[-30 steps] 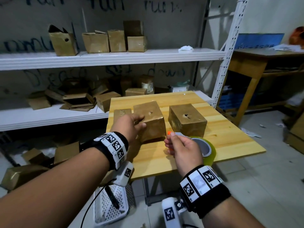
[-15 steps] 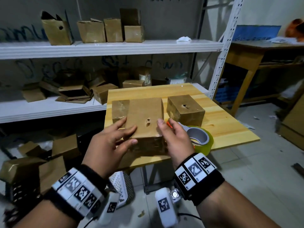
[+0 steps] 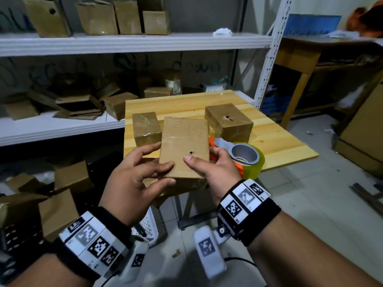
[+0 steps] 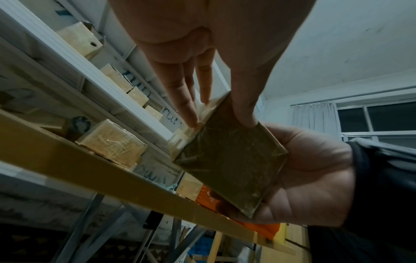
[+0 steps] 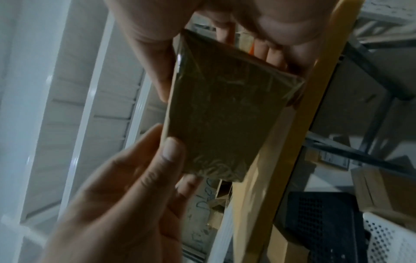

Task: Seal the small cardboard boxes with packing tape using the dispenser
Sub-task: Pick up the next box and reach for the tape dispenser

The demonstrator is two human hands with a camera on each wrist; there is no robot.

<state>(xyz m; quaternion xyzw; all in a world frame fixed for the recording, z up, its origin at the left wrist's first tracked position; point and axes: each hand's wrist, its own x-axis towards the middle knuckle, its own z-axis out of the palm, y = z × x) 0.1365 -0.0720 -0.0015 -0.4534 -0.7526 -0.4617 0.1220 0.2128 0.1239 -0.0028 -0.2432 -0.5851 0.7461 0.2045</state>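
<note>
I hold a small brown cardboard box, wrapped in glossy tape and with a small hole in its top, above the near edge of the wooden table. My left hand grips its left side, thumb on top and fingers spread along the edge. On the right side my right hand grips it, thumb by the hole. The left wrist view shows the box's underside resting in the right palm. The orange and grey tape dispenser lies against the right hand; whether that hand holds it I cannot tell.
Two more taped boxes stand on the table, one at the left and one at the right. White shelves behind carry several boxes. More cardboard and a white perforated basket sit on the floor.
The left hand pulled the middle box off the table and toward me, and the right hand came in from the dispenser side to grip its other side. Both hands now hold it nearer.
</note>
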